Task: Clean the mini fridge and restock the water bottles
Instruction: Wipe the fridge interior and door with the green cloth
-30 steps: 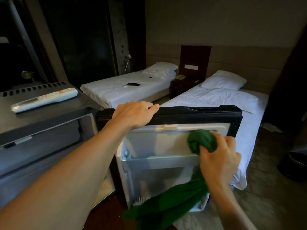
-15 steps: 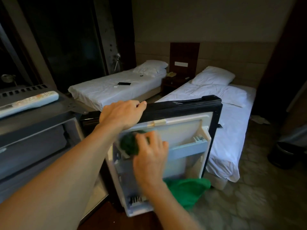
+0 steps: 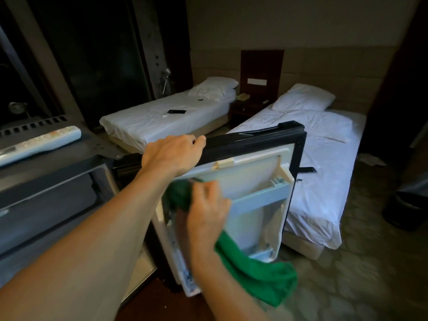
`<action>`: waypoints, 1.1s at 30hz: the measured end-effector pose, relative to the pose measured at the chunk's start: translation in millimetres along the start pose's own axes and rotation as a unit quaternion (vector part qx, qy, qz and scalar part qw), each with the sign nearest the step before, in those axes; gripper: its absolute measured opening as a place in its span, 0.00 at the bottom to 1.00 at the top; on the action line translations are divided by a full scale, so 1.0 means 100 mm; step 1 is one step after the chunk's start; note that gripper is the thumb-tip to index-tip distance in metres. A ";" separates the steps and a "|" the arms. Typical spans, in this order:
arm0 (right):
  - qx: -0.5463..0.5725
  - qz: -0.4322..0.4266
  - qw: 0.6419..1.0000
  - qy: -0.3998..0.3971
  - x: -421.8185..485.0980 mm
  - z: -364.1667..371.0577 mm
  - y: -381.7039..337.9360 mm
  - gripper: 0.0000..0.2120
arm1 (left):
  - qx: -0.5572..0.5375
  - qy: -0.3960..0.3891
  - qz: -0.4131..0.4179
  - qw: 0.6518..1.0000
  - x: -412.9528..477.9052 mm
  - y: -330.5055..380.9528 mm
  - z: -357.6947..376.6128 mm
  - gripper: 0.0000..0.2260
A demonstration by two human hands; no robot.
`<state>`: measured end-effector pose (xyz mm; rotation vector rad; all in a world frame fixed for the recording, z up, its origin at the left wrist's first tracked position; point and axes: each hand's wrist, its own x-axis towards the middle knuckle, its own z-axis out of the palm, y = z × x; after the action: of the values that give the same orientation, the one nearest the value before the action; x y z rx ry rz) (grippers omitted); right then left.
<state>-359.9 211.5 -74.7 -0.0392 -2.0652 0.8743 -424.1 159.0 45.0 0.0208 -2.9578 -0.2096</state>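
Remote [image 3: 39, 142]: lies on the grey counter [image 3: 60, 159], far left.
Left hand [image 3: 173, 154]: fingers curled over the top edge of the open fridge door [image 3: 254, 179].
Green cloth [image 3: 254, 276]: bunched against the door's inner liner, tail hanging down.
Right hand [image 3: 208, 208]: blurred, seemingly gripping the cloth.

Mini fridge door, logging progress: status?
Left hand grips top edge of black fridge door. Right hand presses green cloth on its white inner liner. Nothing blocking.

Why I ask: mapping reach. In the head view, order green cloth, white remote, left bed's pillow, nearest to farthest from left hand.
1. Green cloth: just below the left hand.
2. White remote: left, on grey top.
3. Pillow: far back, on bed.
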 end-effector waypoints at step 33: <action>0.091 0.060 0.993 0.041 0.76 -0.46 0.42 0.20 | -0.163 -0.101 -0.006 0.981 0.15 -0.21 -0.10 0.14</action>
<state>-385.1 293.8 -28.5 -0.0992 -1.9158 1.1138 -437.4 136.6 54.9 -0.0281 -3.0804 -0.7365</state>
